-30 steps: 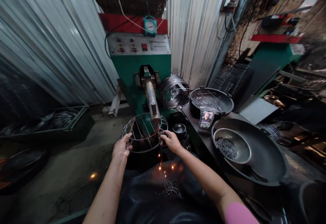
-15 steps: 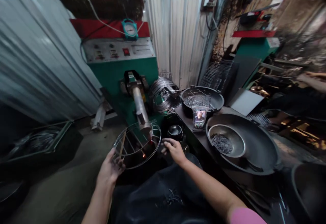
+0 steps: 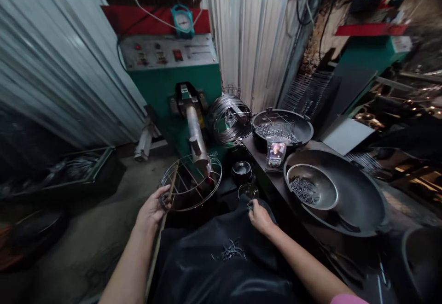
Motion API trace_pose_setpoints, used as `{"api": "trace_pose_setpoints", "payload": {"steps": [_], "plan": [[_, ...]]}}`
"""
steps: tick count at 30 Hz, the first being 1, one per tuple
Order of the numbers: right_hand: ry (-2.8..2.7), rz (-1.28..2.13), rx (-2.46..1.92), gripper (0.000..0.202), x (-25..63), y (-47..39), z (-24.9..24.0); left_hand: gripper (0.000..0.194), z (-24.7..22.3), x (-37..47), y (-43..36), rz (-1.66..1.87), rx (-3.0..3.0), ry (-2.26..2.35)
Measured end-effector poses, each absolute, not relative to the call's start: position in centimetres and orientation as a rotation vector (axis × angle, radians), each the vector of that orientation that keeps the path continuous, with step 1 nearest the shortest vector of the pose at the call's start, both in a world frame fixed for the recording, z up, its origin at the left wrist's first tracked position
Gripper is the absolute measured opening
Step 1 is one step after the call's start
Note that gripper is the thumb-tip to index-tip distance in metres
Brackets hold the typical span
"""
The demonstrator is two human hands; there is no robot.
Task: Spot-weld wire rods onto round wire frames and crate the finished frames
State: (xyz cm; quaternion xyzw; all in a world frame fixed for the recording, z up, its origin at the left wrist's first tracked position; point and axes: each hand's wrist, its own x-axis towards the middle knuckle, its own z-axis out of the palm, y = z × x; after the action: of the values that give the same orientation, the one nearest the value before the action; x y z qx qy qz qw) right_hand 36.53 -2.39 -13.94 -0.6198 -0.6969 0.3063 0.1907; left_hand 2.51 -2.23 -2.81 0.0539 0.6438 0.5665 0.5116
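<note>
My left hand point(image 3: 156, 206) is closed at the left rim of a round wire rack point(image 3: 186, 208), with a thin flat strip point(image 3: 174, 177) rising beside the fingers. The rack tilts under the cylindrical arm point(image 3: 196, 131) of a green machine point(image 3: 152, 85), and a faint red glow shows near the arm's tip. My right hand point(image 3: 260, 216) is closed above the right side of the dark apron point(image 3: 193, 253), apart from the rack. Whatever its fingertips pinch is too small to name. Short bent wire pieces point(image 3: 232, 250) lie on the apron.
To the right, a metal bowl point(image 3: 329, 189) of wire pieces sits in a large dark pan point(image 3: 366, 202). Behind it are a lit phone point(image 3: 276, 153) and another pan point(image 3: 305, 131) with wire parts. A wire coil point(image 3: 226, 133) stands beside the machine; a green bin point(image 3: 107, 170) is left.
My right hand has moved from beside the rack's right rim back toward the apron. My left hand stays at the rack. The view has shifted slightly, and the glowing spark has faded.
</note>
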Motion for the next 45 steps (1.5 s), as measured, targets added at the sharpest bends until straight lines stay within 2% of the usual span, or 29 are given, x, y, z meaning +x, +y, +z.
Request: {"api": "trace_pose_setpoints", "payload": {"steps": [4, 8, 10, 15, 23, 32, 45], "plan": [[-1.865, 0.957, -1.639, 0.008, 36.2, -2.2, -13.5, 0.020, -2.7, 2.8, -2.6, 1.350, 0.108, 1.529], [-1.501, 1.453, -1.327, 0.014, 34.5, -1.5, -10.4, 0.021, -2.7, 3.2, -2.5, 1.320, 0.045, 1.490], [-1.359, 1.577, -1.092, 0.016, 32.5, -0.9, -8.1, 0.023, -2.9, 3.4, -2.4, 1.390, 0.021, 1.474], [-1.338, 1.523, -0.759, 0.022, 26.3, 0.6, -4.8, 0.030, -3.3, 4.1, -2.2, 1.578, 0.039, 1.460], [-1.763, 1.190, -0.918, 0.013, 24.3, 1.1, -6.0, 0.039, -3.3, 5.1, -2.4, 1.760, 0.222, 1.520], [-1.666, 1.350, -0.951, 0.012, 24.7, 1.8, -5.7, 0.039, -3.2, 5.7, -2.4, 1.747, 0.299, 1.516], [-1.612, 1.337, -0.941, 0.011, 24.5, 2.3, -5.1, 0.041, -2.9, 5.7, -1.4, 1.738, 0.235, 1.527]]}}
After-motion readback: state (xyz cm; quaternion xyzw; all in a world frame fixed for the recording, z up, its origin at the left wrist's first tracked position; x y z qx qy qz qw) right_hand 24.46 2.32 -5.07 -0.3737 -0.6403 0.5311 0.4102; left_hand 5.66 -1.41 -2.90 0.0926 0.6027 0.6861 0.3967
